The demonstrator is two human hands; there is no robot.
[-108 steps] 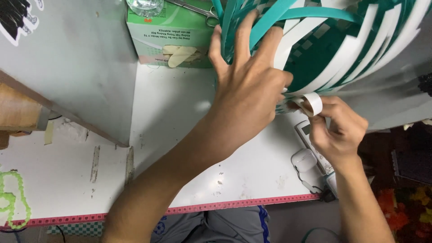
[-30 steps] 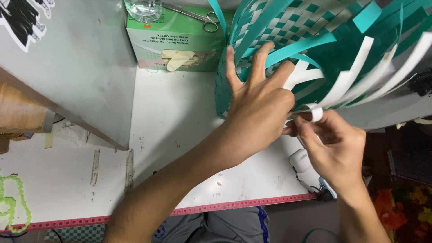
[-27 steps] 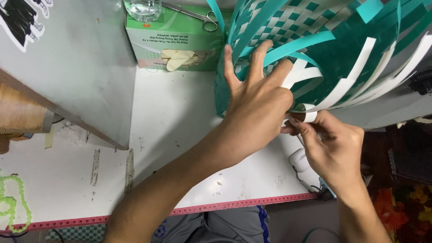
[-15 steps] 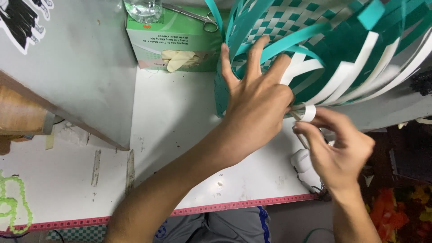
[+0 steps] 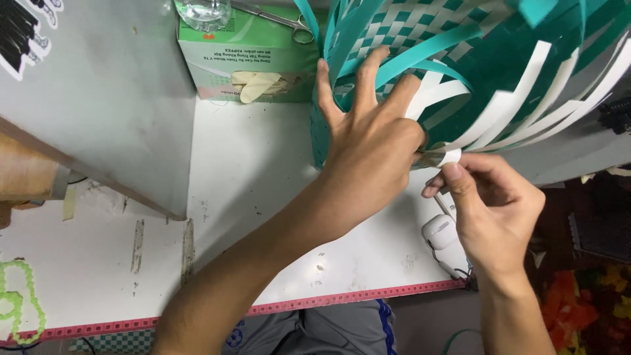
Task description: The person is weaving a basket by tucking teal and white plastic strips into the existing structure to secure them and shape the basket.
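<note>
White and worn, the bench (image 5: pixel 250 171) fills the lower half of the head view, edged along its near side by a red measuring strip (image 5: pixel 342 297) running from about 8 o'clock toward 4 o'clock. At 12 to 2 o'clock sits a half-woven basket (image 5: pixel 473 72) of teal and white plastic strips, its loose ends fanning out to the right. The left hand (image 5: pixel 368 148) lies spread against the basket's near wall, fingers (image 5: pixel 368 72) open and splayed, their tips tucked among the teal strips, palm pressing the weave. Just beside it, at about 3 o'clock, the right hand (image 5: pixel 496 210) pinches the curled end of a white strip (image 5: pixel 450 156) between thumb and forefinger, the other fingers curled loosely below; this strip end touches the heel of the left hand. Under the right hand, on the bench, rests a small white earbud case (image 5: pixel 439 231) with a thin cable at its lower edge. At 11 o'clock stands a green cardboard box (image 5: pixel 243 62) with pale gloves showing through its opening; a pair of scissors (image 5: pixel 276 18) and a clear glass (image 5: pixel 204 12) sit on top of it. A grey panel (image 5: pixel 98 98) leans at 10 o'clock, and green beads (image 5: pixel 20 309) lie at 8 o'clock.
</note>
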